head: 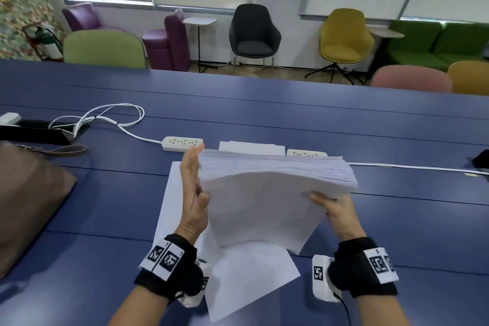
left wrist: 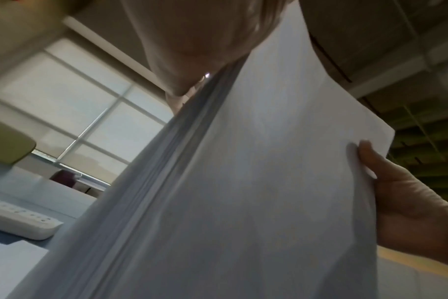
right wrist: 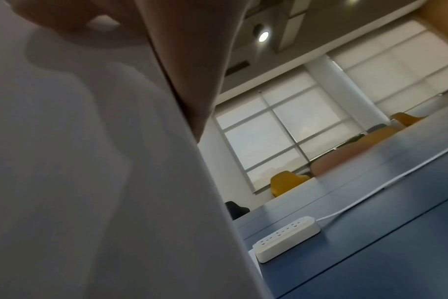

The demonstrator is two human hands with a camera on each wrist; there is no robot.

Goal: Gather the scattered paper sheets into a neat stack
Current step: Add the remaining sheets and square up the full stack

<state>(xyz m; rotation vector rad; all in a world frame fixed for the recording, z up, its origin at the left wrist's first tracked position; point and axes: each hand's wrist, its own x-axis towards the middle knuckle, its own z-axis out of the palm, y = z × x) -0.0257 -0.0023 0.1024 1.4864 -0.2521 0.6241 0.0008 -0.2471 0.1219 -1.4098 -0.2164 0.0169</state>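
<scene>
Nearest, loose sheets [head: 246, 275] lie skewed on the counter [head: 397, 233] by its near edge. Above them the right hand [head: 336, 209] pinches the lifted stack [head: 267, 193] at its near right corner, thumb on top; the left hand [head: 194, 193], fingers straight, presses flat against the stack's left edge. The stack looks thick, heavy and floppy, its far edge fanned; supporting it from beneath seems safest. More paper [head: 251, 147] lies beyond, between two power strips [head: 182, 143].

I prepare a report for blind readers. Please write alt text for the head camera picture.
The right hand holds a thick stack of white paper above a blue table, and the open left hand presses flat against the stack's left edge. Loose sheets lie underneath; two white power strips and coloured chairs stand beyond.
</scene>
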